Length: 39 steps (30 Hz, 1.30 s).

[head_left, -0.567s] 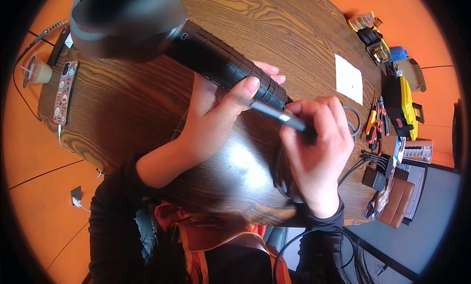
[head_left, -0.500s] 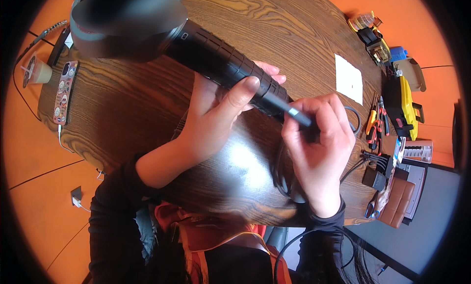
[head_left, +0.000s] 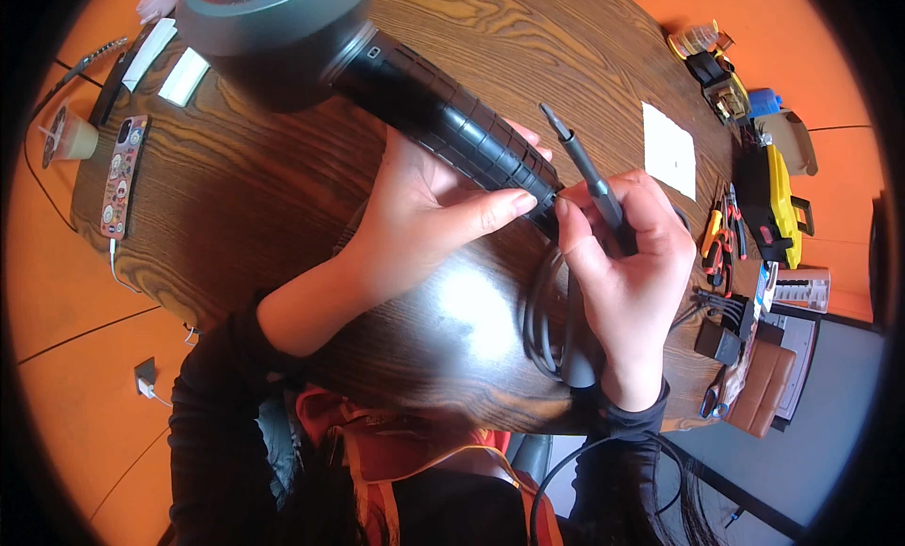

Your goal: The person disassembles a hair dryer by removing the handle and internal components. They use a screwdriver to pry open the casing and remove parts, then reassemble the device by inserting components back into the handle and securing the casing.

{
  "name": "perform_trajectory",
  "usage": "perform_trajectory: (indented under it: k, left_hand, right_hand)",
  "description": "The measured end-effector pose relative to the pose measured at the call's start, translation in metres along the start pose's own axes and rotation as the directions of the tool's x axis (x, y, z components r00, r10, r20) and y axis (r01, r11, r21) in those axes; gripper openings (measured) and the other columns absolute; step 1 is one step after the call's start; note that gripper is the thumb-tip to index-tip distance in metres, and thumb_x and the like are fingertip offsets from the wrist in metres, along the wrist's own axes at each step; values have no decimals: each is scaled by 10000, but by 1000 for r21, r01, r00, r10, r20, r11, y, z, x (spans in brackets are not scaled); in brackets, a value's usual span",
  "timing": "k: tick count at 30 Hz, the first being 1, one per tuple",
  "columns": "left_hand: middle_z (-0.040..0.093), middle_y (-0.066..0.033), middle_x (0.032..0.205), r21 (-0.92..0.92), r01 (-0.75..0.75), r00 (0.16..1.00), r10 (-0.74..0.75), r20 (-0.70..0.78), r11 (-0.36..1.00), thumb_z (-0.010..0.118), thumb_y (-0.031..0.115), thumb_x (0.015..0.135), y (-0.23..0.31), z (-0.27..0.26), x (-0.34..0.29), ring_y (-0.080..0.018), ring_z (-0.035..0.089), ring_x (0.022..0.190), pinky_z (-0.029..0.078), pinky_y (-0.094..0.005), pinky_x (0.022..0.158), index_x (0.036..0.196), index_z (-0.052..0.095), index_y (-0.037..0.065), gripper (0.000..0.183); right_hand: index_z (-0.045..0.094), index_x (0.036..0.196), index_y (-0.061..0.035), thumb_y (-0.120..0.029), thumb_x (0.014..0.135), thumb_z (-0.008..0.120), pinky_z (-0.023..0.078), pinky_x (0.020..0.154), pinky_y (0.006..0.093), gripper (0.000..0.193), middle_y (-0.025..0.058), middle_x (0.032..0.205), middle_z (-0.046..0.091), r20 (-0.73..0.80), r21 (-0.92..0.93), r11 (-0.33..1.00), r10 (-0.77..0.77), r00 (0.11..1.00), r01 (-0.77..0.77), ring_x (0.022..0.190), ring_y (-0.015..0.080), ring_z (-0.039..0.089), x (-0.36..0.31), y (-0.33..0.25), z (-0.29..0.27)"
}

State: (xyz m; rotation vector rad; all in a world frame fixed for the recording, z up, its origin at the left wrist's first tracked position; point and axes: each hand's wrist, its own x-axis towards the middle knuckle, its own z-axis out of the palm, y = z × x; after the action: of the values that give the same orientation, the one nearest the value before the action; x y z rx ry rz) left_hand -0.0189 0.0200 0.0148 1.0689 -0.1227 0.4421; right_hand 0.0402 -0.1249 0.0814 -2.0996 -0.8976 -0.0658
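Note:
A black-handled hair dryer with a large round grey head slants across the upper left, its head tilted toward the top edge. My left hand is closed around the handle from below, the thumb lying near its lower end. In my right hand is a slim grey screwdriver, its tip pointing up and left, apart from the handle. The right thumb and fingertips are close to the handle's end; whether they touch it I cannot tell. A dark cable loops beneath the right hand.
On the right of the wooden table lie white paper, pliers, a yellow-and-black case and a brown pouch. A phone, a drink cup and white strips are at the left.
The screwdriver has swung upright, its tip away from the handle. The hair dryer has shifted slightly right and its head has turned. My left thumb has slid toward the handle's end.

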Motion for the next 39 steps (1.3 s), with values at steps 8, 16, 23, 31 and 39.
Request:
perform_trajectory:
  k: [8,16,23,31,39]
  left_hand:
    - [546,-131,1049,9,71,997,-71,-37,997,566,-82,744,3,-1,0,-216,564,988,442,-334,894,1075,485,-16,347]
    - [568,-132,1029,-30,100,990,-103,-99,995,566,-26,771,4,0,1,-192,554,995,450,-305,861,1090,473,-15,333]
    - [538,-177,1106,13,178,977,-175,-124,984,530,19,808,12,-5,2,-234,559,994,484,-360,831,1129,436,-17,337]
    - [513,-157,1126,-12,160,977,-160,-138,987,516,36,822,18,-2,2,-285,516,1074,474,-432,844,1135,426,-15,329]
    - [496,-155,1150,-32,206,971,-209,-116,978,504,25,823,19,-3,3,-294,492,1113,474,-431,852,1156,404,-9,350]
  right_hand:
    - [585,787,-40,6,604,675,433,535,279,209,64,699,489,73,-150,942,-292,953,300,624,199,531,5,3,-2]
    - [608,839,-11,-22,698,670,446,575,262,155,72,690,531,9,-68,979,-193,981,193,610,184,549,8,4,-5]
    - [585,895,20,-77,851,536,400,559,246,117,73,676,557,23,112,987,114,993,-116,613,121,510,4,-8,-32]
    - [605,814,27,27,696,650,443,605,254,126,107,713,583,35,-97,984,156,987,-152,641,178,569,0,-17,-44]
    - [615,835,59,43,715,637,408,634,203,123,85,766,573,89,-152,985,93,992,-79,693,120,540,-2,-20,-43]
